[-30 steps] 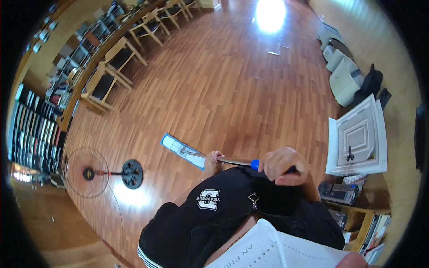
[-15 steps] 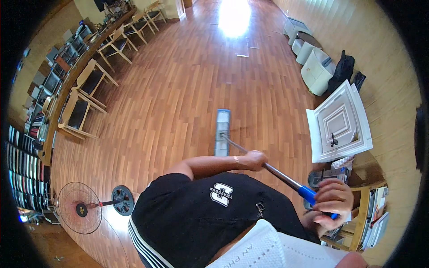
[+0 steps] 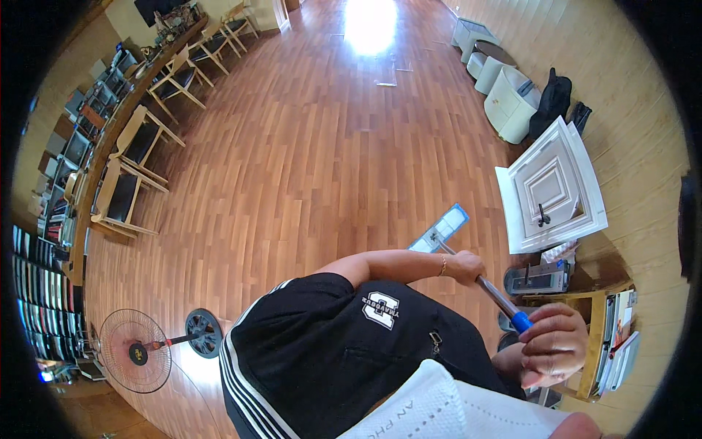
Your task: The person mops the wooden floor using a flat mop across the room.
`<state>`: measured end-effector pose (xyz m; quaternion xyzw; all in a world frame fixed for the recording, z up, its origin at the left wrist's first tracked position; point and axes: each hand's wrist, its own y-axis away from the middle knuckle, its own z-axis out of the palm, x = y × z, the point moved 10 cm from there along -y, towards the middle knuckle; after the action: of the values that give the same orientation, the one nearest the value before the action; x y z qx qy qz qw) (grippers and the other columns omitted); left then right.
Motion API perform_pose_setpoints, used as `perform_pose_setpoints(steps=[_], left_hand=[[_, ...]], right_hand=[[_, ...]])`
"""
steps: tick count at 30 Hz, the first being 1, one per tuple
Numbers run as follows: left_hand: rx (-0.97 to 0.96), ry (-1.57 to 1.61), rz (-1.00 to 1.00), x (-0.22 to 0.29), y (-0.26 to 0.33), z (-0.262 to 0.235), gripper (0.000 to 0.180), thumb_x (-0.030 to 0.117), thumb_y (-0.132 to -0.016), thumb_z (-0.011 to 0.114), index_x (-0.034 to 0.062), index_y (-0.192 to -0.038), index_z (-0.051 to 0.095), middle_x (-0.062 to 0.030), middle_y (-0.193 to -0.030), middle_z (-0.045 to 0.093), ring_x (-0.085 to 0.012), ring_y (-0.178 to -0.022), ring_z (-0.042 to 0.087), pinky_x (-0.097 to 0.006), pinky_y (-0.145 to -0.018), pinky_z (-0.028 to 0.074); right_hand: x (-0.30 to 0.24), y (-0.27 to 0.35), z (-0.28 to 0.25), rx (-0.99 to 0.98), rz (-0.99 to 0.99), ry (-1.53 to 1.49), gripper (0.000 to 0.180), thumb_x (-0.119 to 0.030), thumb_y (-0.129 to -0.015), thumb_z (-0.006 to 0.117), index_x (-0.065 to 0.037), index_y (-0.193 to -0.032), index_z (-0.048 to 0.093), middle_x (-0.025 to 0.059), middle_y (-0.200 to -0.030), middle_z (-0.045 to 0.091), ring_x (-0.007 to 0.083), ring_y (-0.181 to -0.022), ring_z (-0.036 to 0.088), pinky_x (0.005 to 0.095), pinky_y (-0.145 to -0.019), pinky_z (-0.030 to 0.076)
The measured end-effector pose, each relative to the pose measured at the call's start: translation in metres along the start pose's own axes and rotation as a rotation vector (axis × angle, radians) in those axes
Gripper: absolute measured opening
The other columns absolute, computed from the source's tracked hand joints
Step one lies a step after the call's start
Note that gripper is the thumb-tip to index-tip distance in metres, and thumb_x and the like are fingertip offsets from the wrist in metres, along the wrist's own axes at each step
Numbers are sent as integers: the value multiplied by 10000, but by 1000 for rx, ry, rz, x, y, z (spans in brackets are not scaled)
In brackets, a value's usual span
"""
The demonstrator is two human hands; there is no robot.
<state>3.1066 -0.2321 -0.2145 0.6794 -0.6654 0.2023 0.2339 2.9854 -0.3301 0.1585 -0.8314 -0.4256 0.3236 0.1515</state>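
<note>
A flat mop stands on the wood floor, its long pale head (image 3: 453,218) edged in blue and angled up to the right. From it the metal pole (image 3: 499,295) slants toward my right side. My left hand (image 3: 466,267) is closed around the pole's middle, my arm reaching across my body. Higher on the pole, my right hand (image 3: 553,345) wraps the blue grip (image 3: 521,322) at its end. The near end of the mop head is partly hidden behind my left forearm.
Wooden chairs (image 3: 121,194) line a long counter (image 3: 110,139) on the left. A standing fan (image 3: 137,353) is at lower left. To the right are a white panelled door piece (image 3: 545,194), a cream cabinet (image 3: 510,110), a black bag (image 3: 550,102) and a wooden shelf (image 3: 598,351) with books.
The mop head has swung to the right and turned from lengthwise to diagonal. My left hand has moved right with the pole; my right hand has shifted slightly and stays on the grip.
</note>
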Motion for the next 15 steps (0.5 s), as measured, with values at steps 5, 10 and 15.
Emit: perform_pose_setpoints(steps=[5,10,15], left_hand=[[76,-1,-99,-24,28,-19,99,220,-706,666,142,-747,623,-102,-748,652,-333,-779,650,-461,-651,496],[281,8,-173,-77,87,-38,82,203,-695,653,138,-715,606,-90,-740,645,-318,-787,647,-457,-669,489],[388,19,-418,-141,174,-55,84,177,-675,663,128,-700,599,-109,-735,633,-339,-788,637,-469,-670,486]], right_hand=[[6,-13,17,-43,-103,-47,322,-436,-756,755,-142,-687,643,-35,-696,622,150,-706,662,333,-695,524],[22,-33,56,-57,-150,-129,332,-420,-729,785,-141,-681,611,-24,-692,611,168,-707,651,347,-685,523],[46,-58,99,-78,-197,-285,318,-387,-744,781,-113,-789,625,24,-799,649,224,-771,670,401,-757,507]])
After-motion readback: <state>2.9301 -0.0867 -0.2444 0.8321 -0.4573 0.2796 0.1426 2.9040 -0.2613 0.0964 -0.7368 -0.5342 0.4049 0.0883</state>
